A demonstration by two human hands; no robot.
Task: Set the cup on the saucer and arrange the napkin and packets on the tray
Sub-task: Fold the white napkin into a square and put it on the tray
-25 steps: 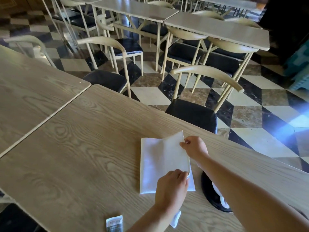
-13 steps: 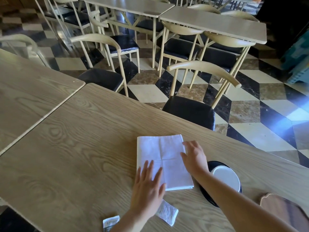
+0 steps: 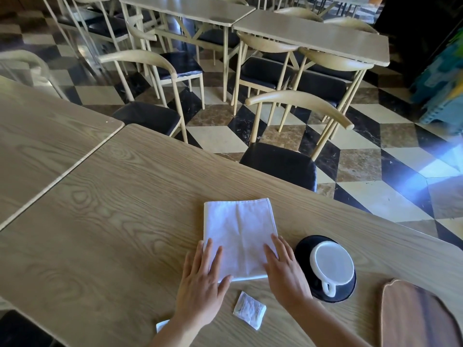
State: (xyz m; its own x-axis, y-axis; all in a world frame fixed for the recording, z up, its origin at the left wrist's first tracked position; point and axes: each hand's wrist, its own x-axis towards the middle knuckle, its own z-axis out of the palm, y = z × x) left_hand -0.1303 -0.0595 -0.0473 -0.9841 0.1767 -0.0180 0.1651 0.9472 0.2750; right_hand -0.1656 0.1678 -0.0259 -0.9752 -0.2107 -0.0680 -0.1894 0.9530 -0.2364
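Tabletop (image 3: 100, 221) of pale wood grain carries everything. Furthest left, at the left wrist's seven o'clock, a white sliver (image 3: 162, 325) peeks out from under the forearm; it may be a second packet, though too little shows to be sure. The left hand (image 3: 200, 284) lies flat with its fingers straight and spread, the fingertips pressing the napkin's seven o'clock corner, grasping nothing. The napkin (image 3: 238, 234) is a white folded rectangle lying flat on the table, with a crease running from twelve to six. At its six o'clock, just off its near edge and between the two wrists, a small white packet (image 3: 249, 310) lies on the wood, touched by neither hand. The right hand (image 3: 285, 271) is likewise flat and relaxed, fingers straight, resting on the napkin's five o'clock corner. At the napkin's four o'clock sits the black saucer (image 3: 304, 249), and the white cup (image 3: 332, 265) stands on it with its handle pointing to six. Further toward four o'clock, apart from the saucer, lies the brown wooden tray (image 3: 413, 316), cut off by the frame's edge.
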